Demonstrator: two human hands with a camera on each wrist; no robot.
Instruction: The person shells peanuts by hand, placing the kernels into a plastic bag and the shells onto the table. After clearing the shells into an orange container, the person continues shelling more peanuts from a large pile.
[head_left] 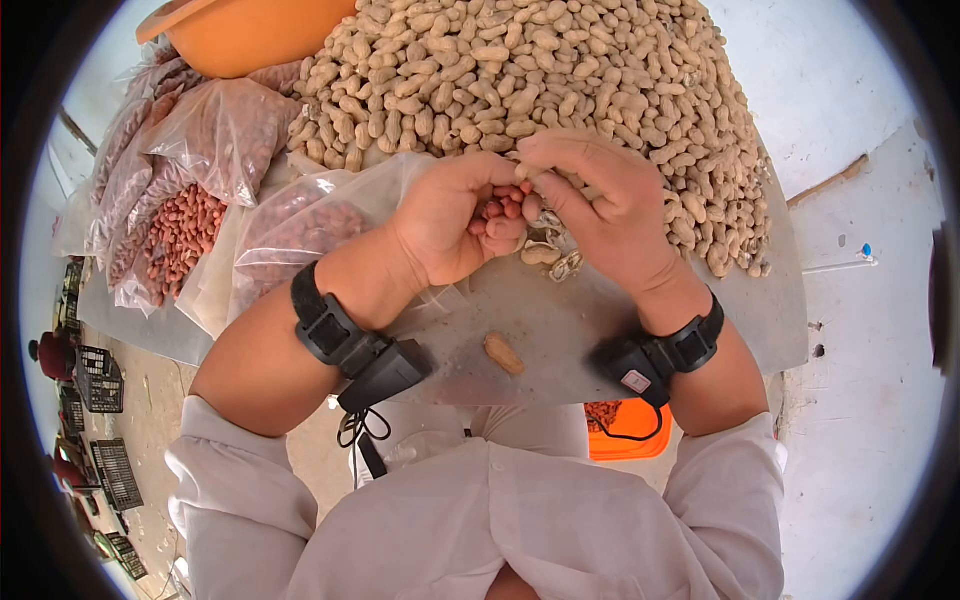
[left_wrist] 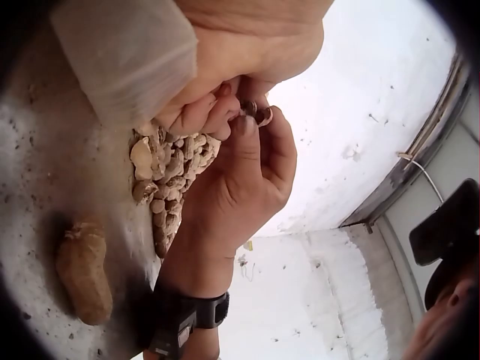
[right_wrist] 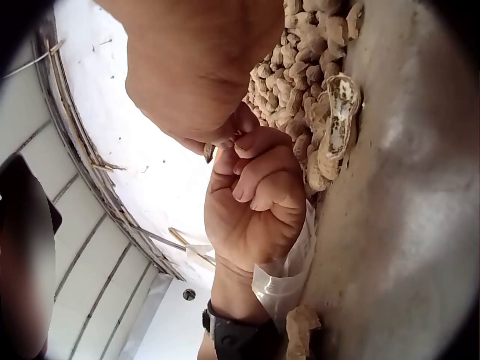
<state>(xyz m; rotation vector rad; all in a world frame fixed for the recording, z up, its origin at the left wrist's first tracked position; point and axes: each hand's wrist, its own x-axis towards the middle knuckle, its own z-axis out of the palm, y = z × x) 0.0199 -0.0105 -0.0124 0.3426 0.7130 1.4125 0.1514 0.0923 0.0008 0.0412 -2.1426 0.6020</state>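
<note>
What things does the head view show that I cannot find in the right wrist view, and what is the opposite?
Only the head view: the orange basin, the plastic bags of kernels, the orange container below the table edge, and the red kernels held in the left hand.

Only the right wrist view: pale panels with dark seams.

Both: the left hand and right hand meeting at the fingertips, the pile of peanuts, an opened shell, the grey tabletop and the left wrist's black band.
</note>
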